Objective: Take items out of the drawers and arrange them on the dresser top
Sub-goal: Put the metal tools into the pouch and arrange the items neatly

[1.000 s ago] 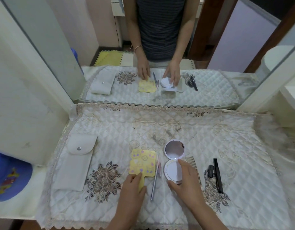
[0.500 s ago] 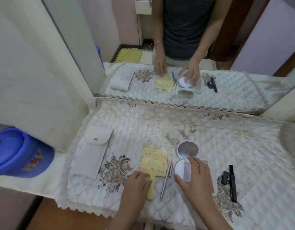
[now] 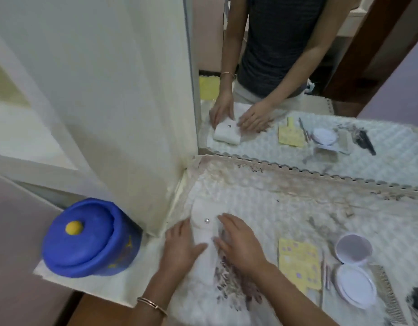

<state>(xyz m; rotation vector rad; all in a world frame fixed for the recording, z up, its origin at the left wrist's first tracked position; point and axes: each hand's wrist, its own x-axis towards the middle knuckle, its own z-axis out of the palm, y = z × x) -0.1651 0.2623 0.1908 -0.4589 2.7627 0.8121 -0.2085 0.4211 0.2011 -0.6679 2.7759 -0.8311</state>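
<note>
Head view: white snap pouch lies lower centre of frame on the quilted dresser cover, near the cover's left edge. Long axis runs roughly up-down the frame, flap end farther up. At its left side the left hand lies flat, thumb across the body. At its right side the right hand rests with fingers spread and straight. Neither hand curls round it; both touch only. Pouch sits between them, equally near both. Probably being squared to match the yellow hand mirror and open compact, lower right.
</note>
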